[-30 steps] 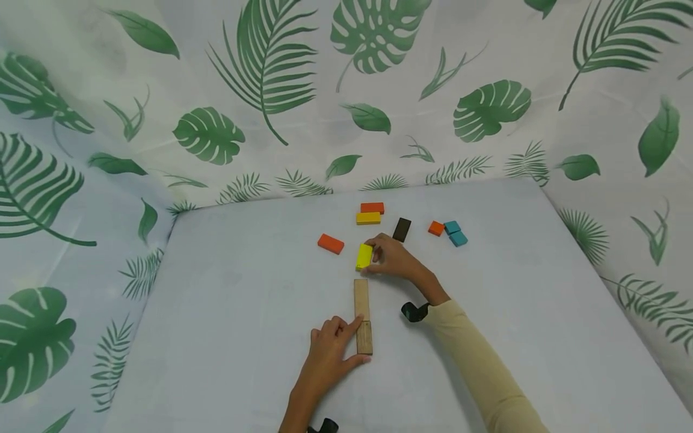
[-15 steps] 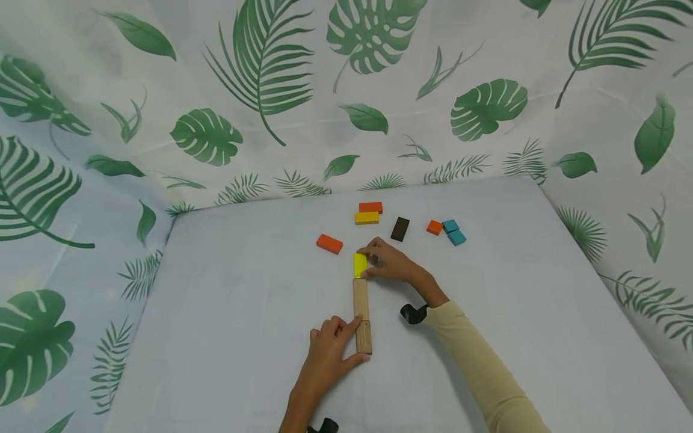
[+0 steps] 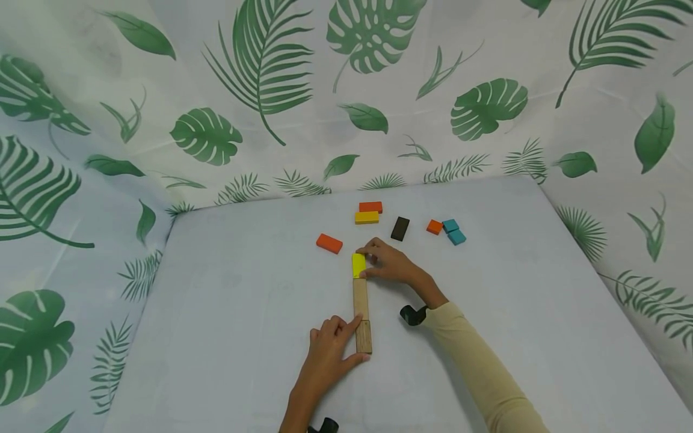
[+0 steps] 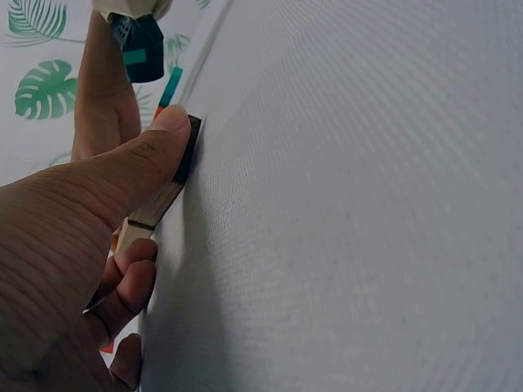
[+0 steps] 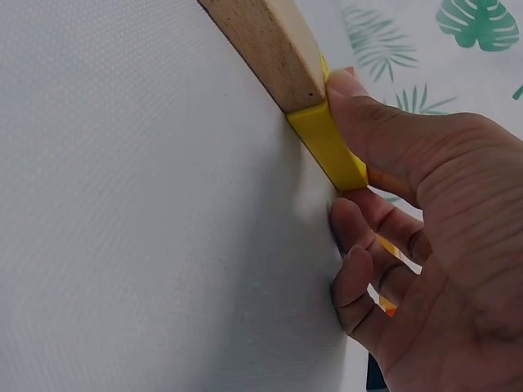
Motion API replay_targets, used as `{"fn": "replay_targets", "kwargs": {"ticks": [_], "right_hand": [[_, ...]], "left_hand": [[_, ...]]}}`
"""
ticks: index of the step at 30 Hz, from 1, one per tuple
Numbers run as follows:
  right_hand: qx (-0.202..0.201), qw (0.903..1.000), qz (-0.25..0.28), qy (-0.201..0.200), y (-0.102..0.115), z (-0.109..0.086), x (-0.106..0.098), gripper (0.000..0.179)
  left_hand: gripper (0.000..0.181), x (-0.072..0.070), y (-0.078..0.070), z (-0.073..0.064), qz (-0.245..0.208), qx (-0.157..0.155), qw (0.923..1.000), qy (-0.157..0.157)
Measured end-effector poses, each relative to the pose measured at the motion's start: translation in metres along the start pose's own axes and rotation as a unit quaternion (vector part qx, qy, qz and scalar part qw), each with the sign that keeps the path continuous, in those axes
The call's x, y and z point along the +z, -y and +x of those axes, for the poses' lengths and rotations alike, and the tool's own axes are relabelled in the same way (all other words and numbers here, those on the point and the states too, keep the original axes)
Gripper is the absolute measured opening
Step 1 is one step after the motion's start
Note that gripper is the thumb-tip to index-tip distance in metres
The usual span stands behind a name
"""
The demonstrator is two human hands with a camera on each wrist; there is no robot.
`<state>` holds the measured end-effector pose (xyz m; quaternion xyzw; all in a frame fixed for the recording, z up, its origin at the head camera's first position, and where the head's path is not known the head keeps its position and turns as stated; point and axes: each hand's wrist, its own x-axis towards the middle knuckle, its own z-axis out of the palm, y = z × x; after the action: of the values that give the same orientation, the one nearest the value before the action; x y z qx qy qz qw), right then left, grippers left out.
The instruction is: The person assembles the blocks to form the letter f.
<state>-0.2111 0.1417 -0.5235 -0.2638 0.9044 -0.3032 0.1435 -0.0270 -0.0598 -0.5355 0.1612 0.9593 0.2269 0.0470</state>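
Two wooden blocks lie end to end in a line, a far wooden block (image 3: 360, 297) and a near wooden block (image 3: 365, 340). At the line's far end is a bright yellow block (image 3: 358, 264), its end against the far wooden block. My right hand (image 3: 392, 264) pinches this yellow block between thumb and index finger; the right wrist view shows the yellow block (image 5: 327, 147) meeting the wood. My left hand (image 3: 326, 353) holds the near wooden block, thumb at its near end and index fingertip by the joint between the two.
Farther back lie a red-orange block (image 3: 329, 243), another red-orange block (image 3: 370, 207) touching a darker yellow block (image 3: 367, 218), and a dark brown block (image 3: 400, 229). To their right are a small orange block (image 3: 434, 227) and two blue blocks (image 3: 456, 237). A leaf-print cloth (image 3: 303, 150) stands behind.
My right hand has brought the yellow block nearer and slightly left, closing the gap to the far wooden block. The left hand has stayed in place.
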Motion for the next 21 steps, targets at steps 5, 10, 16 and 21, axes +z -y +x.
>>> {"fn": "replay_targets", "kwargs": {"ticks": [5,10,16,21], "right_hand": [[0.004,1.0000,-0.006,0.001,0.0011,-0.0004,-0.0007,0.057],[0.006,0.9999,-0.007,0.005,-0.0001,-0.0002,0.0012,0.058],[0.005,1.0000,-0.006,0.004,-0.0001,-0.0009,0.0013,0.059],[0.004,1.0000,-0.007,0.003,-0.0020,-0.0016,0.0008,0.060]], "left_hand": [[0.076,-0.0007,-0.0005,0.0001,-0.003,-0.003,1.0000,0.004],[0.077,0.0010,0.0003,-0.0005,-0.003,-0.006,1.0000,0.006],[0.077,0.0014,0.0007,-0.0009,0.000,-0.004,1.0000,0.004],[0.076,0.0002,0.0004,-0.0001,0.004,0.002,1.0000,-0.001]]}}
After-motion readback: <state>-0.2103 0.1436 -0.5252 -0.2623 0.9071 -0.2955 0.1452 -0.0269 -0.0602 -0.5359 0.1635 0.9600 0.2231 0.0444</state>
